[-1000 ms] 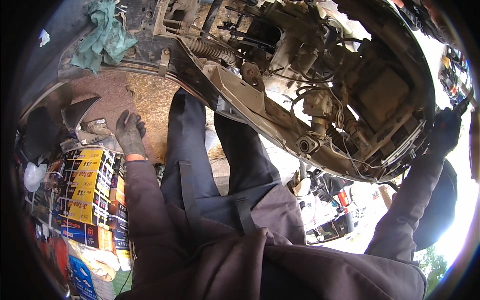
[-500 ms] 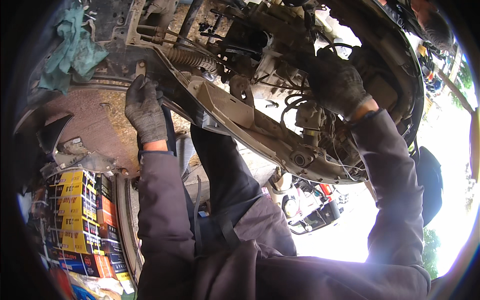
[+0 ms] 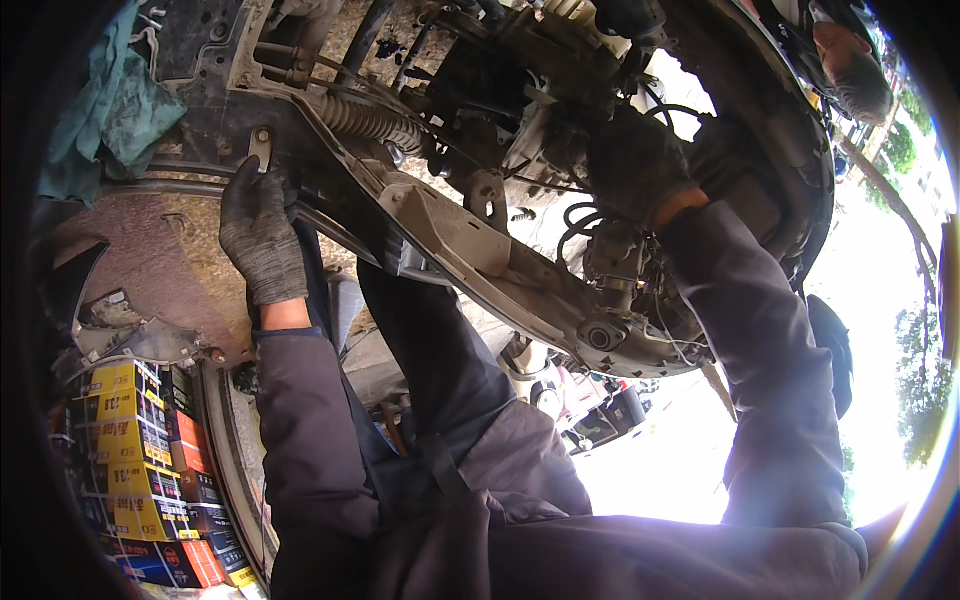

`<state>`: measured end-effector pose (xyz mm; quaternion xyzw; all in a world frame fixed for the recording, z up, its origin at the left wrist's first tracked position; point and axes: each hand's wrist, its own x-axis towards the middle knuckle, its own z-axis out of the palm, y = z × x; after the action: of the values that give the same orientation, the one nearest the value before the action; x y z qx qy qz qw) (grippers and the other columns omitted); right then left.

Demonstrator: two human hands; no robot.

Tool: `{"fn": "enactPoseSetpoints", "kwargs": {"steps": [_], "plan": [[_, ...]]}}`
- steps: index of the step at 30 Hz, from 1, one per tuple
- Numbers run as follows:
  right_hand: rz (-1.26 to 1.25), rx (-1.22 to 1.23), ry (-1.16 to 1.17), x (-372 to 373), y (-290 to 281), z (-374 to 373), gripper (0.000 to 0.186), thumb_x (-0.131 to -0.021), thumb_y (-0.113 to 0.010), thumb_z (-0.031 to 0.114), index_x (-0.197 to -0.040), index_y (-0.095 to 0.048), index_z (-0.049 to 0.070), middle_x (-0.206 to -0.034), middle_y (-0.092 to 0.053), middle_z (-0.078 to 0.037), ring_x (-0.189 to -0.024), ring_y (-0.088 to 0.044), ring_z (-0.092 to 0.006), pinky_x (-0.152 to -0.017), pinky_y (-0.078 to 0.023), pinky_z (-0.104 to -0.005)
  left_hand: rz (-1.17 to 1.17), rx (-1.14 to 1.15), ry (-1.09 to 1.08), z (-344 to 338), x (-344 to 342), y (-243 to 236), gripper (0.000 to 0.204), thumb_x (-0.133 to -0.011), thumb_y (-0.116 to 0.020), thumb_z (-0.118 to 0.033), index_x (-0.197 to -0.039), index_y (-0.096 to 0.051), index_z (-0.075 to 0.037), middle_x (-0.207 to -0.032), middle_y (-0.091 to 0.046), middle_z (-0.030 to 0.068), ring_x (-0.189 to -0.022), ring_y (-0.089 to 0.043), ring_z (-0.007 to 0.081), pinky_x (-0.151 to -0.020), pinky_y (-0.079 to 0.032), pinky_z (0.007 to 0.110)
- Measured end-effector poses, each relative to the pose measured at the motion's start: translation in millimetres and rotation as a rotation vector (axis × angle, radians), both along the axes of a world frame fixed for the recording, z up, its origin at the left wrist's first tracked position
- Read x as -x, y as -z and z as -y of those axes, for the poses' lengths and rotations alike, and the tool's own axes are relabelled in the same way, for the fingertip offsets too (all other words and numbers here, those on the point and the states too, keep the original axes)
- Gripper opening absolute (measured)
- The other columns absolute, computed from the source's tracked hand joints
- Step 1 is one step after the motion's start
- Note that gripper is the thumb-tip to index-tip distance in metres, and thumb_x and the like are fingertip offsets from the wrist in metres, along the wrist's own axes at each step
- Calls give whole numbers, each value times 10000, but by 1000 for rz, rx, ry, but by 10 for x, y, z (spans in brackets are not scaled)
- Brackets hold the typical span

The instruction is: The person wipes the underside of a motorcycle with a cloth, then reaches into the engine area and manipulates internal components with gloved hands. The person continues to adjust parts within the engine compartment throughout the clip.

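My gloved left hand [image 3: 262, 230] grips the dark frame rail [image 3: 330, 215] of the exposed scooter body, just below a small metal bracket [image 3: 259, 150] with a bolt. My gloved right hand [image 3: 640, 165] reaches into the dirty engine area among black hoses [image 3: 575, 225]; its fingers are lost in shadow. Below it are a grimy metal fitting [image 3: 615, 260] and thin wires. A corrugated hose [image 3: 365, 120] runs above a beige side plate [image 3: 445, 215]. A crumpled teal cloth [image 3: 105, 120] lies on the body at the upper left.
Stacked yellow, orange and dark boxes [image 3: 135, 450] stand at lower left, below loose panel pieces [image 3: 135, 330] on a reddish mat [image 3: 170, 260]. Another person's head [image 3: 850, 75] shows at upper right. A parked scooter [image 3: 600, 420] and tree foliage [image 3: 920, 390] appear in bright light beyond.
My left hand has risen from beside my leg onto the frame rail. My right hand has moved left from the far right edge into the engine area. The view has shifted.
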<state>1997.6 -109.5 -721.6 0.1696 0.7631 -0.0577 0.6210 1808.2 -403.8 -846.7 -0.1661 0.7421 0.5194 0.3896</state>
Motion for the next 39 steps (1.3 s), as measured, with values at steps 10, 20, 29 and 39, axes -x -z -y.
{"fn": "enactPoseSetpoints", "kwargs": {"steps": [10,20,29,39], "plan": [[-378,-42,-210,-361,605,134,466,-879,-528,158,-1301,-485,-33,-1284,-502,-263,-1159,-510,-426,-1003,-418,-432,49,33,30,-120,103,-54,328,-908,-614,-63,-1236,-592,-75,-950,-681,67,-731,-632,92,-595,-496,211],[-166,-351,1029,-418,862,636,385,-896,-510,182,-1269,-534,90,-1207,-579,-211,-1150,-557,-342,-947,-474,-413,119,54,-21,-191,169,-56,325,-909,-584,-19,-1232,-575,-47,-945,-657,68,-711,-611,91,-590,-490,213],[-18,-320,620,103,684,627,360,-814,-633,151,-1150,-614,24,-1067,-658,-208,-964,-657,-351,-805,-550,-426,127,42,-10,-169,185,-16,318,-907,-597,-30,-1224,-577,-46,-938,-647,59,-699,-606,83,-576,-492,208],[54,-420,924,183,822,581,339,-857,-619,178,-1164,-619,34,-1142,-637,-227,-1076,-622,-361,-876,-533,-436,142,52,10,-177,209,-19,319,-913,-599,-45,-1231,-573,-49,-953,-653,66,-698,-607,76,-585,-497,198]]}}
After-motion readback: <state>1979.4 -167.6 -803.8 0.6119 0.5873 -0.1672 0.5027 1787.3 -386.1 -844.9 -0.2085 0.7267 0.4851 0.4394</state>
